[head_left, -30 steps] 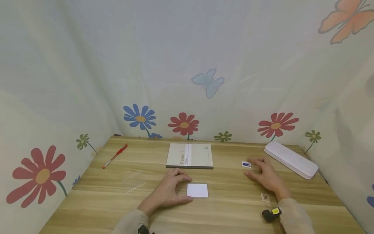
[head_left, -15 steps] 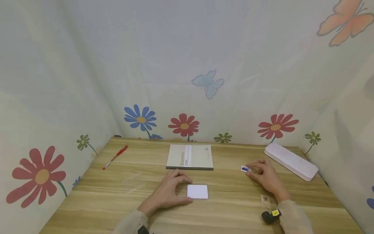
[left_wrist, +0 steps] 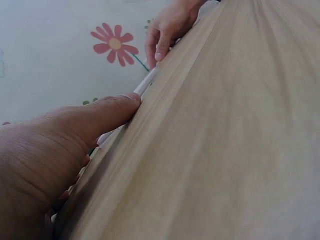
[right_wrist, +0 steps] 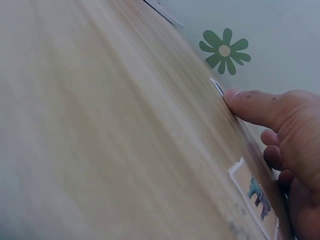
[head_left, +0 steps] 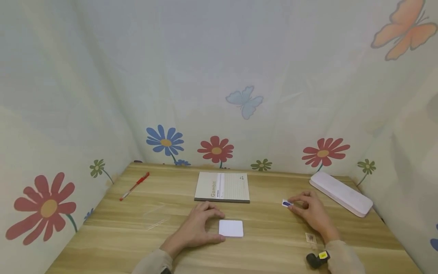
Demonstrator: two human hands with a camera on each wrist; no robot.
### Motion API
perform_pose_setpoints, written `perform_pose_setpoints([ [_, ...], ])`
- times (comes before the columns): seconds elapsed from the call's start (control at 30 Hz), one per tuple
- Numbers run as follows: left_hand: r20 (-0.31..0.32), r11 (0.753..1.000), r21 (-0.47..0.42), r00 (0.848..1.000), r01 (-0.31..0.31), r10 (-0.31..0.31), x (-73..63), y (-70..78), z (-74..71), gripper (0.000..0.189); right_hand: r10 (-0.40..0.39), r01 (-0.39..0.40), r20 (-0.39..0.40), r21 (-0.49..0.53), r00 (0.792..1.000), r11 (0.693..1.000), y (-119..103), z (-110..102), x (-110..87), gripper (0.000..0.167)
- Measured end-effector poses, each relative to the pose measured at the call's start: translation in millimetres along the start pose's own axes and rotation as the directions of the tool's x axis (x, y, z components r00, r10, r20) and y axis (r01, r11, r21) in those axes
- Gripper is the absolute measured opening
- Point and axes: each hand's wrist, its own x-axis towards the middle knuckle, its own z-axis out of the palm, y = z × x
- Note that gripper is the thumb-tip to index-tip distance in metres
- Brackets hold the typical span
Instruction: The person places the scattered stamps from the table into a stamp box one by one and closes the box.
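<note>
My right hand [head_left: 315,213] pinches the right edge of a small white-bordered stamp [head_left: 285,203] with a blue picture, between thumb and index finger. In the right wrist view the thumb covers most of that stamp. Close to the right wrist lies a second, brownish stamp [head_left: 311,238], with a dark figure printed on it [right_wrist: 257,195]. My left hand [head_left: 196,227] rests on the table with relaxed fingers, beside a white card with rounded corners [head_left: 231,228]. Its thumb touches the card's lower left corner; the index fingertip lies near the upper left corner.
A notebook [head_left: 222,186] lies behind the card. A red pen [head_left: 134,186] and a thin transparent sheet [head_left: 154,217] are at the left. The long white case [head_left: 341,193] stands at the back right, near the table edge. Flowered curtains enclose the table.
My right fingers have closed on the blue-pictured stamp and drawn it slightly toward me. The left hand and the card stay in place. The head view has tilted up a little.
</note>
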Motion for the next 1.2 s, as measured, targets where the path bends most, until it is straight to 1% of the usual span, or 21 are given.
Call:
perform_pose_setpoints([
  [0.13, 0.001, 1.000, -0.010, 1.000, -0.005, 0.005, -2.4, -0.9, 2.3, 0.065, -0.011, 0.011, -0.005, 0.016, 1.000, 1.000, 1.7, 3.7, -3.7, 0.022],
  [0.37, -0.022, 1.000, -0.001, 0.999, -0.027, 0.027, -1.5, -0.4, 1.4, 0.066, -0.056, 0.056, -0.037, 0.013, 0.998, 0.998, 2.9, 5.9, -3.7, 0.018],
  [0.53, -0.014, 1.000, -0.007, 1.000, -0.017, 0.017, -1.7, 0.8, 0.6, 0.067, -0.079, 0.080, -0.047, 0.019, 0.996, 0.997, 3.2, 6.6, -2.9, 0.016],
  [0.7, -0.013, 1.000, -0.014, 1.000, -0.013, 0.013, -1.6, 1.8, -0.2, 0.067, -0.108, 0.111, -0.066, 0.044, 0.992, 0.993, 2.9, 7.1, -0.7, 0.018],
  [0.77, -0.017, 1.000, -0.015, 1.000, -0.015, 0.014, -0.8, 2.2, -0.5, 0.066, -0.110, 0.113, -0.065, 0.048, 0.992, 0.992, 3.0, 6.9, 0.1, 0.019],
  [0.97, -0.016, 1.000, -0.009, 1.000, -0.014, 0.013, 0.7, 1.2, 1.0, 0.064, -0.071, 0.073, -0.036, 0.064, 0.997, 0.995, 1.4, 4.9, 0.3, 0.020],
  [1.07, -0.013, 1.000, -0.007, 1.000, -0.013, 0.013, 0.7, 0.6, 2.1, 0.063, -0.081, 0.084, -0.038, 0.075, 0.996, 0.994, 1.5, 5.1, 0.4, 0.025],
  [1.2, -0.015, 1.000, -0.008, 1.000, -0.015, 0.015, 0.1, 0.5, 2.4, 0.062, -0.104, 0.107, -0.040, 0.072, 0.994, 0.992, 1.9, 5.7, 0.6, 0.040],
])
